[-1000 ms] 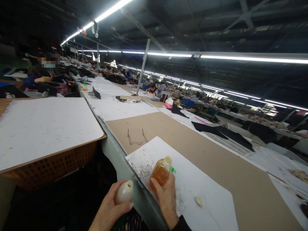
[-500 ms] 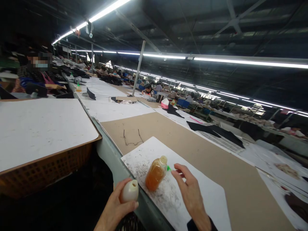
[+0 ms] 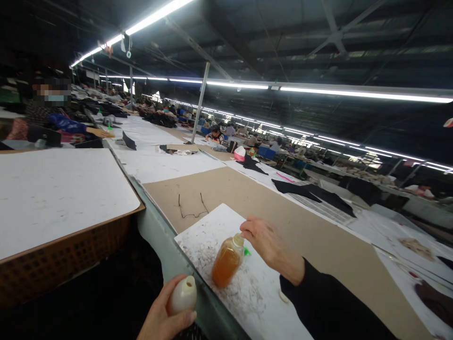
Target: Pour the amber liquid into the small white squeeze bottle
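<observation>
My left hand (image 3: pixel 170 311) is wrapped round a small whitish bottle (image 3: pixel 183 296) with an uncapped mouth, beside the table edge. On the stained white sheet (image 3: pixel 219 217) stands a clear bottle of orange liquid (image 3: pixel 226 263). My right hand (image 3: pixel 264 238) is at that bottle's neck, its fingers pressed together; whether they hold anything is hidden. A green tip (image 3: pixel 247 251) lies just right of the bottle. Partly under my right sleeve, a pale round piece (image 3: pixel 283 296) rests on the sheet.
Eyeglasses (image 3: pixel 193 215) lie on the brown board (image 3: pixel 304 226) behind the sheet. A white-topped surface (image 3: pixel 63 198) over a brown basket (image 3: pixel 71 255) is at left. Black fabric pieces (image 3: pixel 314 193) lie farther right. A person (image 3: pixel 53 111) reaches toward a small bottle (image 3: pixel 110 131) at far left.
My right hand has moved left and up to the orange bottle's mouth, its sleeve now in view. My left hand has lowered slightly with the white bottle. The person at left has stretched out an arm.
</observation>
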`<action>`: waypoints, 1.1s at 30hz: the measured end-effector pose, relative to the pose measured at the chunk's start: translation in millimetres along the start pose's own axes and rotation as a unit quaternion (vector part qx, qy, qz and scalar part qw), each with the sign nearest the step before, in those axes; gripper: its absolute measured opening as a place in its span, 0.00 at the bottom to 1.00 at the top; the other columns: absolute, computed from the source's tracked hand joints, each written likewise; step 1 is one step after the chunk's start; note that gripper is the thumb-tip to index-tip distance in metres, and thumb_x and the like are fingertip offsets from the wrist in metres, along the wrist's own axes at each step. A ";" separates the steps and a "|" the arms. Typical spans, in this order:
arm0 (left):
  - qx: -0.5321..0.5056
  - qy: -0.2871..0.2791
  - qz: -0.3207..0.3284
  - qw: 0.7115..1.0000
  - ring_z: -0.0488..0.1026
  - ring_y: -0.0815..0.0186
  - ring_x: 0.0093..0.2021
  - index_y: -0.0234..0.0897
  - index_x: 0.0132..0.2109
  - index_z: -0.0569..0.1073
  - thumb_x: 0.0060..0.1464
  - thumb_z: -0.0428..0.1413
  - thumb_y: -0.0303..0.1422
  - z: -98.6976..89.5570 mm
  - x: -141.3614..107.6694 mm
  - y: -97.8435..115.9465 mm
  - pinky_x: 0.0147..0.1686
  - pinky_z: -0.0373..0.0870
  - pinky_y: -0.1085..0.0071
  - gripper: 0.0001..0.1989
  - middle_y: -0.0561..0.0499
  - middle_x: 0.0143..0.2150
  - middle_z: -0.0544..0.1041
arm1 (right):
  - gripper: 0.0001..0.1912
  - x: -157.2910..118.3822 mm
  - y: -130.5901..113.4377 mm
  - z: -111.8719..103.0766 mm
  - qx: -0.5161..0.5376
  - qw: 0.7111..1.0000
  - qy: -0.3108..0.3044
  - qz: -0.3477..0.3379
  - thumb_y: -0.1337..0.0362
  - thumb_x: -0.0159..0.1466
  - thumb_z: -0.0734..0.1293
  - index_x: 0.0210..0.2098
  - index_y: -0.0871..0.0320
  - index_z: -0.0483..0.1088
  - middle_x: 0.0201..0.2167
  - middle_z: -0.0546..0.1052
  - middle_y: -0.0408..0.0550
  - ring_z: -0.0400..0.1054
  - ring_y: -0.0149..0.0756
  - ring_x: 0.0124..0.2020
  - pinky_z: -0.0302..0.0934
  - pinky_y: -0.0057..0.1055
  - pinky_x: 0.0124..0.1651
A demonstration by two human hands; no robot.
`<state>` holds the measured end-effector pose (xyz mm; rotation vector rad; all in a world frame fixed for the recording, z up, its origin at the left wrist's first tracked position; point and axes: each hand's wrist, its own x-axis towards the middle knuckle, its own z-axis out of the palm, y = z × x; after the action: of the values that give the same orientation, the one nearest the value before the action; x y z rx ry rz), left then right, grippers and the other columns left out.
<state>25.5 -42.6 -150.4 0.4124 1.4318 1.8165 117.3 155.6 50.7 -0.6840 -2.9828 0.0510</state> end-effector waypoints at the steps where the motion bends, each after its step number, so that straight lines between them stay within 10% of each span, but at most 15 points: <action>1: -0.005 -0.001 -0.005 1.000 0.68 0.54 0.47 0.32 0.54 0.56 0.29 0.64 0.41 0.2 -1.0 1.2 0.51 0.62 0.62 0.44 0.42 0.49 0.70 | 0.15 1.6 -1.6 -0.9 -0.012 1.000 -0.009 -0.003 0.69 0.65 0.60 0.22 0.62 0.63 0.28 0.68 0.45 0.61 0.29 0.31 0.48 0.28 0.35; 33: -0.069 0.002 -0.041 0.997 0.70 0.60 0.39 0.30 0.55 0.55 0.25 0.67 0.41 -1.3 -8.6 5.2 0.45 0.65 0.69 0.50 0.45 0.39 0.74 | 0.11 17.7 2.8 18.2 -0.111 0.994 -0.017 0.019 0.71 0.63 0.58 0.24 0.62 0.64 0.29 0.67 0.45 0.44 0.27 0.21 0.37 0.32 0.27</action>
<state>28.3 -50.2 -144.3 0.2751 1.2979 1.8379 101.1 165.6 33.7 -0.7676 -3.0368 -0.2724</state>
